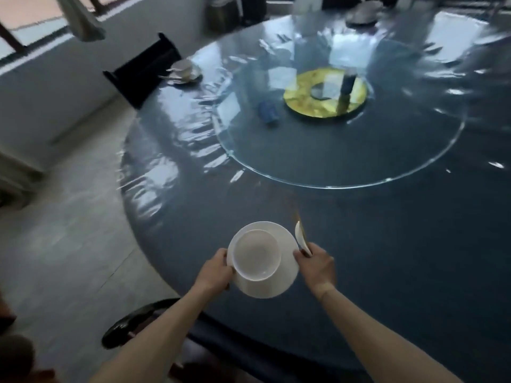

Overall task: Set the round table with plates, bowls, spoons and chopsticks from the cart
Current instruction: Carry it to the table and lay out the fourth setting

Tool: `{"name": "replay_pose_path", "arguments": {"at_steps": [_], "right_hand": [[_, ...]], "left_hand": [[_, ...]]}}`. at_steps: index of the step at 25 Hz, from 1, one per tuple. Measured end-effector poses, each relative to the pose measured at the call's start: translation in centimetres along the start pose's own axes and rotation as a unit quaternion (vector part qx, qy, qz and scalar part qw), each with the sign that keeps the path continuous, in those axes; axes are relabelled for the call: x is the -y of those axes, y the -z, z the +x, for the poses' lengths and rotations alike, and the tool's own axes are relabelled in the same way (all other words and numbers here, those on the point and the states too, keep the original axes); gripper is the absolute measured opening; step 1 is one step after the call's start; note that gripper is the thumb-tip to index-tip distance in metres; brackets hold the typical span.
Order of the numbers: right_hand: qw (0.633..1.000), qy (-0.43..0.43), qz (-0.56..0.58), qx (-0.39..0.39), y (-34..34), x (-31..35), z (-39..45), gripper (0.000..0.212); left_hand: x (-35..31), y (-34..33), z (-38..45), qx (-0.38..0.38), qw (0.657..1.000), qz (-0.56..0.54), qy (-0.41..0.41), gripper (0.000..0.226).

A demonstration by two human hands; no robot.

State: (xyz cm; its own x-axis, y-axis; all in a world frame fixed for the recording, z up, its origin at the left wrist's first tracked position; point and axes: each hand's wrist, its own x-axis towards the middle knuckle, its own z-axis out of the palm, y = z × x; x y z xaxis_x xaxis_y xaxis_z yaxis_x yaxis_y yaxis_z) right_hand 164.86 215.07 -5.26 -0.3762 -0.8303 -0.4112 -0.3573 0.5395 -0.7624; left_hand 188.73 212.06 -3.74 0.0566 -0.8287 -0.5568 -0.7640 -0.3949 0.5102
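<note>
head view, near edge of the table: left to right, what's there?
left hand gripping the plate rim → bowl on the plate → plate → spoon held with chopsticks → right hand

Bare worktop (387, 244) ahead and right of plate (284, 272); glass turntable (345, 167) beyond; place setting (184, 71) far left; chair (130, 322) below near edge.
</note>
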Motion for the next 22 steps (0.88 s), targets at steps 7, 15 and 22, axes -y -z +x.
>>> {"name": "replay_pose_path", "arguments": {"at_steps": [7,15,22], "right_hand": [[0.987,-0.124,0.032,-0.093,-2.9,-1.5,-0.5,0.023],[0.967,-0.192,0.039,-0.161,-7.2,0.1,-0.2,0.021],[0.961,-0.198,-0.007,-0.191,-7.7,0.1,-0.5,0.030]], "left_hand": [[-0.7,0.3,6.8,0.107,0.988,0.087,-0.070,0.024],[-1.1,2.6,12.5,0.151,0.952,0.226,-0.143,0.024],[-1.4,2.0,13.0,0.136,0.934,0.279,-0.174,0.028]]}}
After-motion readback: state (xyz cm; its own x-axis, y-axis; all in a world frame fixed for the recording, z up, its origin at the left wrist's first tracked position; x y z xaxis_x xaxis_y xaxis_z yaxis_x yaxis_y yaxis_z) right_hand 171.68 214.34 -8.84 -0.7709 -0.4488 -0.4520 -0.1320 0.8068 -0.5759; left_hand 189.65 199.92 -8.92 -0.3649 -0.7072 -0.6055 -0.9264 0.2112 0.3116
